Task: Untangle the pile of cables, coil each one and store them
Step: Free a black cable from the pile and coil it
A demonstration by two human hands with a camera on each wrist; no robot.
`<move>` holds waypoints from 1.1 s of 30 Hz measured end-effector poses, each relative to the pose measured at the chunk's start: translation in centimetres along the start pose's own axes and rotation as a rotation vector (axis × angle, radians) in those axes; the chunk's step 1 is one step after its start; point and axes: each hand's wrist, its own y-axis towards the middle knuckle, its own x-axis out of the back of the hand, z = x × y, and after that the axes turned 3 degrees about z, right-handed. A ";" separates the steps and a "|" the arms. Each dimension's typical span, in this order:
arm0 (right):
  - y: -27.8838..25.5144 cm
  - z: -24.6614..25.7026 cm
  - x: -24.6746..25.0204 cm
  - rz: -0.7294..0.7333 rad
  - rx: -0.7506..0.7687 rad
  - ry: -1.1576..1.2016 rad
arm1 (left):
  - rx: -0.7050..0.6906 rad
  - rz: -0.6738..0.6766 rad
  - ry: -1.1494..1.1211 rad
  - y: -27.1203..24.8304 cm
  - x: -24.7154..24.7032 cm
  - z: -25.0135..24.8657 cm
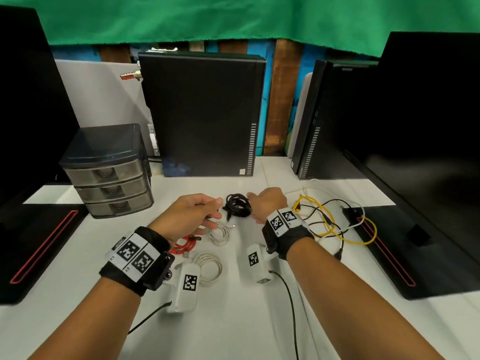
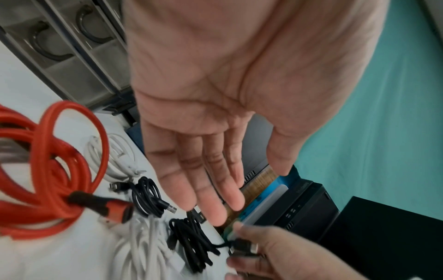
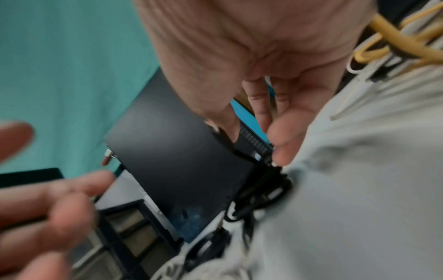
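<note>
On table (image 1: 233,320): your right hand (image 1: 266,203) pinches black coil's (image 1: 237,205) plug, apparently; left hand (image 1: 192,215) open, empty. Tuck plug in before releasing.

Desk: you work on a smooth white desk (image 1: 233,320) with a faint sheen.
Red cable: your coiled orange-red cable (image 2: 48,170) has a woven cloth sheath, matt; its plug shell (image 2: 117,212) looks like brushed metal.
White cable: the thin coiled white cable (image 1: 219,233) looks like smooth plastic.
Black cable: the coiled black cable (image 1: 237,205) looks matt and braided.
Yellow cable: the loose yellow cable (image 1: 337,229) is smooth plastic, slightly glossy.
Drawers: the small three-drawer unit (image 1: 109,175) is translucent smoky plastic with a dark glossy top.
Computer case: the upright black computer case (image 1: 202,113) is matt.
Backdrop: the green cloth backdrop (image 1: 233,16) is matt, with a frayed edge.
</note>
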 end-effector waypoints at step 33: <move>-7.7 -6.4 18.1 0.048 0.587 -0.936 | -0.422 0.187 0.226 -1.9 -11.0 -2.9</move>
